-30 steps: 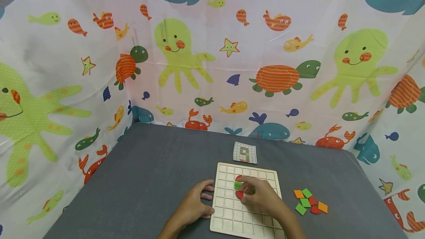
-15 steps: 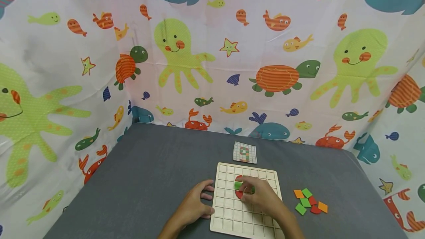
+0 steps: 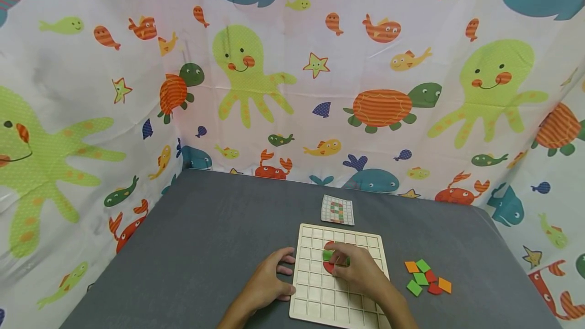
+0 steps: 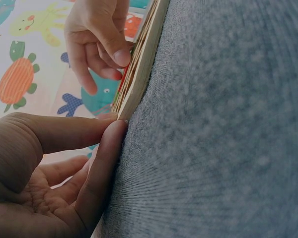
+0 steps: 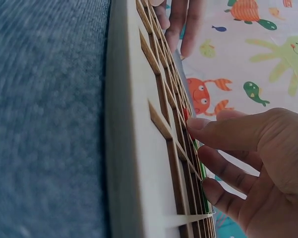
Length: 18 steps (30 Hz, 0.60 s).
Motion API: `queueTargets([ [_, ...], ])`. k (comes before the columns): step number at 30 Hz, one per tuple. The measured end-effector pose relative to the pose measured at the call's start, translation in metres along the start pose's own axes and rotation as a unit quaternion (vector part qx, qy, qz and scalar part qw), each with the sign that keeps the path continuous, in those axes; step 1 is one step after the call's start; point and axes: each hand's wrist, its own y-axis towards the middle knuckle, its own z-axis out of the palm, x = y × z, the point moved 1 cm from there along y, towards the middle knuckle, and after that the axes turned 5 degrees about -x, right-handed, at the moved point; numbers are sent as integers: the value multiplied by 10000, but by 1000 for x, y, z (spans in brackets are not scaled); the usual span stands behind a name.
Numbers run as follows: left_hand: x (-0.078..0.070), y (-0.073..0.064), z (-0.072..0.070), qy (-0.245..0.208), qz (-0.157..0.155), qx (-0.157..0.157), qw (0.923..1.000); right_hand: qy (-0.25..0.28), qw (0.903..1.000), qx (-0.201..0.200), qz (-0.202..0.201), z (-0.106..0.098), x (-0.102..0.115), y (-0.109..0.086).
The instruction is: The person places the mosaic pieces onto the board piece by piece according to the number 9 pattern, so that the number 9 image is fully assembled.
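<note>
A pale wooden grid board [image 3: 315, 308] lies on the dark grey table, its squares divided by raised ridges. My left hand [image 3: 262, 281] is at its left edge; in the left wrist view, thumb and a finger [image 4: 102, 168] meet on the board's edge. Over the board's upper middle, my right hand [image 3: 361, 268] reaches down with bent, spread fingers. Its thumb [image 5: 203, 124] touches a red piece [image 3: 328, 268] with a rounded side. Beyond that piece sit a green square [image 3: 327, 255] and another red piece [image 3: 328, 244]. The hand partly covers more green [image 3: 348, 261].
Right of the board lies a loose group of green [image 3: 414, 288], orange [image 3: 444, 285] and red [image 3: 435, 289] pieces. A small card [image 3: 337, 210] printed with a coloured grid pattern lies beyond the board. A sea-animal curtain [image 3: 292, 105] stands around the table's back and sides.
The right thumb has shifted slightly, and the red piece beneath it has turned a little and moved slightly left. The left hand and the board have stayed in place.
</note>
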Motion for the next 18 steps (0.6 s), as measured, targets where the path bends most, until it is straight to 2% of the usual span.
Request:
queueTargets([
  [5,0,0,0,-9,-11,13,10000,-22,10000,44,-21,-2,1,-1],
  [9,0,-1,0,-15,-19,11,10000,14,9999,-39,127,-8,-2,-1],
  [18,0,0,1,-1,13,28,10000,161,9934,-636,936,-39,-15,-8],
])
